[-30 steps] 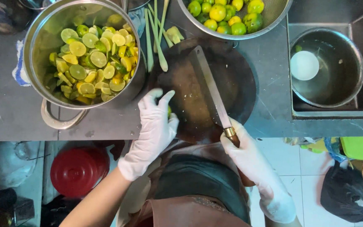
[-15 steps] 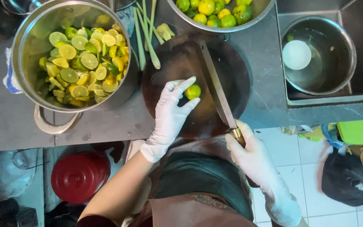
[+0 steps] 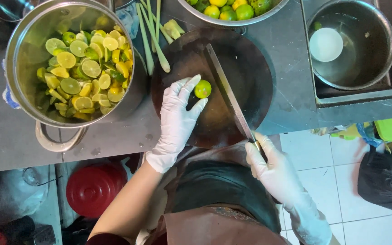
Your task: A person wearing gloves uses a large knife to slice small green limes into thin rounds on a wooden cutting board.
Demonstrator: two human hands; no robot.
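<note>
1. Your left hand (image 3: 176, 119), in a white glove, lies on the round dark board (image 3: 250, 77), its fingers stretched toward the lime (image 3: 203, 89).
2. That grip is pinching the lime: the forefinger touches it from above and the thumb from below, and the other fingers lie spread flat on the board.
3. The lime is whole and green, and sits near the middle of the board, just left of the knife (image 3: 228, 93).
4. Your right hand (image 3: 273, 168), also gloved, is pressed together around the knife's handle at the near edge of the board.
5. The blade lies slanted across the board, its tip toward the far rim, just beside the lime; you cannot tell whether it touches the fruit.
6. To the left on the grey desk (image 3: 5, 136), a steel pot (image 3: 23, 59) holds cut lime halves (image 3: 85, 75), green and yellow.
7. A few lemongrass stalks (image 3: 153, 38) lie between the pot and the board, their ends over the board's far-left rim.
8. A bowl (image 3: 232, 20) of whole limes stands just beyond the board.
9. To the right, well apart, another pot (image 3: 377, 59) sits in a sink recess with a small white dish (image 3: 325, 44) in it.
10. Below the desk, a red lid (image 3: 96, 188) shows on the left.
</note>
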